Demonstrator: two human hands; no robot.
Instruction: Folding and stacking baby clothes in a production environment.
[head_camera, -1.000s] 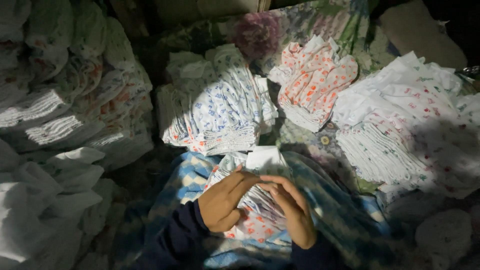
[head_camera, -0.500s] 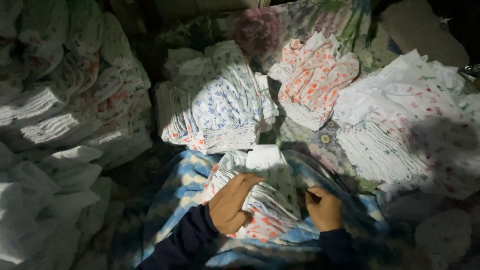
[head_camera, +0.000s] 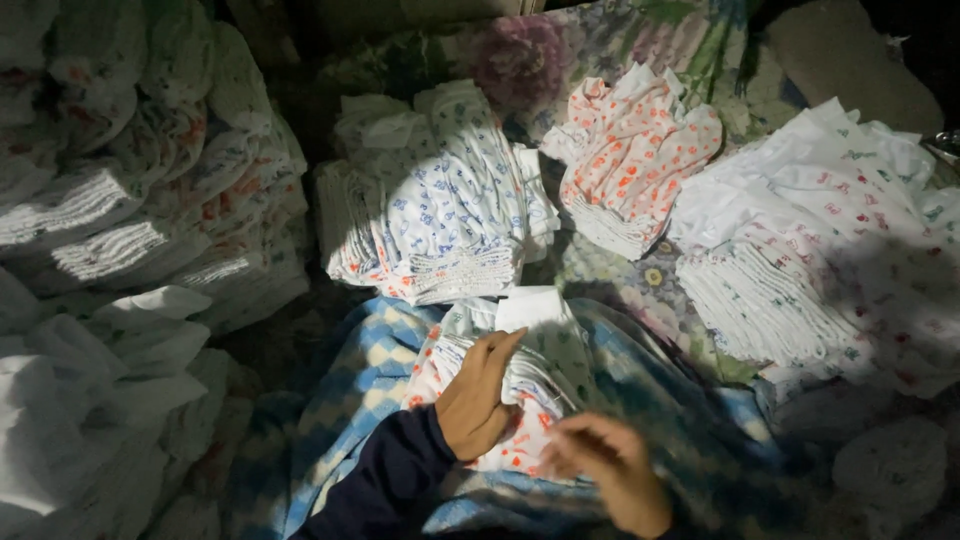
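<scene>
A small stack of white printed cloth pieces (head_camera: 520, 375) lies on a blue and white checked blanket (head_camera: 345, 390) in front of me. My left hand (head_camera: 480, 395) rests flat on top of this stack, fingers together and pointing up. My right hand (head_camera: 610, 470) hovers at the stack's lower right edge; it is blurred, its fingers loosely curled near the cloth edges. Whether it pinches a piece is unclear.
Beyond the blanket lie a stack of blue-printed cloths (head_camera: 440, 200), a stack of orange-printed ones (head_camera: 630, 160) and a large white stack with red prints (head_camera: 820, 250) at right. Piles of folded bundles (head_camera: 130, 230) fill the left side. A flowered sheet (head_camera: 640, 285) lies beneath.
My hands were together on the stack a second ago. The right hand has moved down and to the right edge of the stack; the left hand stays on top.
</scene>
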